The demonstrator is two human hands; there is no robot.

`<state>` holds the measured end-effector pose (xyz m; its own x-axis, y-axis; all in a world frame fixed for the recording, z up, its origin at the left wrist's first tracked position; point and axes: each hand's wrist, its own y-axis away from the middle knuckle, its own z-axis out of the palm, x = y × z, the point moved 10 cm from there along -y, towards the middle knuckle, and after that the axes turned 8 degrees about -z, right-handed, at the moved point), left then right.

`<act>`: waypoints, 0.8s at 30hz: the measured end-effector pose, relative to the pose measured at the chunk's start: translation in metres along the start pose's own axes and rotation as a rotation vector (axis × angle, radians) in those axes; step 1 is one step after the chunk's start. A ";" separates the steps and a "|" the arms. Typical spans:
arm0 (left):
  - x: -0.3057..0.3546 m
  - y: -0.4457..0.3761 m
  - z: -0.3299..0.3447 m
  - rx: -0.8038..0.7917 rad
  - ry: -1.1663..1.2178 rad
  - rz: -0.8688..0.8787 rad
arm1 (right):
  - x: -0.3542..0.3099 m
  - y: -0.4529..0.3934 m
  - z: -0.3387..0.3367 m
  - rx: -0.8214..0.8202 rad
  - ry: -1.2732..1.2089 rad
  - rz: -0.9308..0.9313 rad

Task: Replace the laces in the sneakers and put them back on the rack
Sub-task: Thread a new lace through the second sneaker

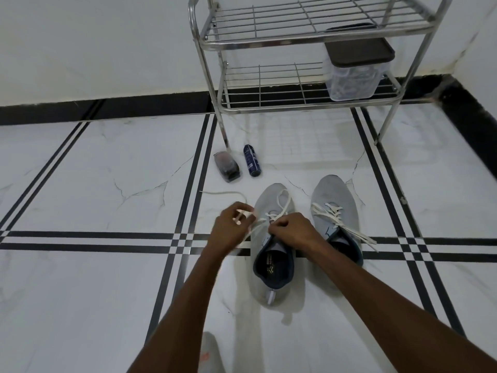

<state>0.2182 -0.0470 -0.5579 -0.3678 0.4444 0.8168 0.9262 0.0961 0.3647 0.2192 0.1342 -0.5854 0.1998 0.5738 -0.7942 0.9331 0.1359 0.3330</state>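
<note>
Two grey sneakers stand side by side on the tiled floor, toes pointing away from me. The left sneaker point(273, 286) has a white lace point(282, 204) partly threaded. My left hand point(231, 224) grips one end of that lace, which trails off to the left across the floor. My right hand point(291, 228) pinches the lace at the tongue of the same shoe. The right sneaker point(334, 200) is laced, with loose white ends lying across it. The metal rack point(309, 36) stands beyond the shoes against the wall.
A clear plastic box with a dark lid point(355, 68) sits on the rack's lower shelf. A dark blue spray can point(251, 164) and a small clear case point(227, 166) lie on the floor by the rack's front left leg. A grey object point(212, 354) shows at the bottom edge.
</note>
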 end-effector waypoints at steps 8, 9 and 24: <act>-0.043 0.012 -0.051 0.497 -0.150 -0.176 | 0.006 -0.001 -0.002 0.011 0.049 0.017; -0.053 0.021 -0.075 0.652 -0.104 -0.254 | 0.006 -0.002 -0.003 0.016 0.052 0.017; -0.023 0.005 -0.016 0.343 0.279 -0.059 | 0.005 0.000 -0.004 0.019 0.046 0.017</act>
<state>0.2301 -0.0709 -0.5674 -0.3859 0.1767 0.9054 0.8595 0.4253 0.2834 0.2192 0.1399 -0.5874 0.2019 0.6128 -0.7640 0.9353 0.1109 0.3361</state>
